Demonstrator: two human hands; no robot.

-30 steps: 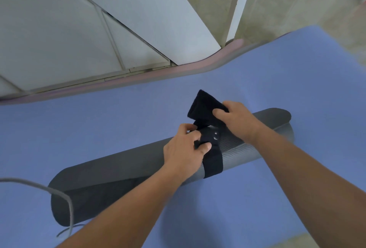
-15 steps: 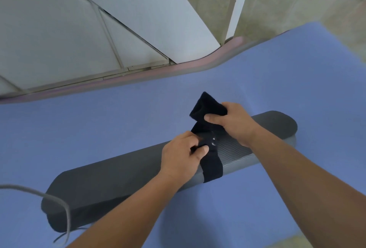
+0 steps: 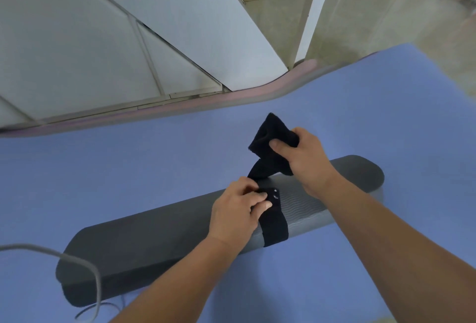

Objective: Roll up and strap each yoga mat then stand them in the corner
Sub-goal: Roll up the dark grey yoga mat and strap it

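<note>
A rolled dark grey yoga mat (image 3: 159,240), ribbed in fine waves, lies on a flat blue mat (image 3: 128,173), well apart from its far edge. A black strap (image 3: 274,227) circles the roll right of middle. The left hand (image 3: 237,217) pinches the strap against the roll; the right hand (image 3: 304,157) grips its loose end, raised above.

A rolled dark grey yoga mat (image 3: 159,240) lies on its side, slantwise across a spread blue mat (image 3: 128,173). A black strap (image 3: 274,230) bands it right of middle, loose end bunched above.
</note>
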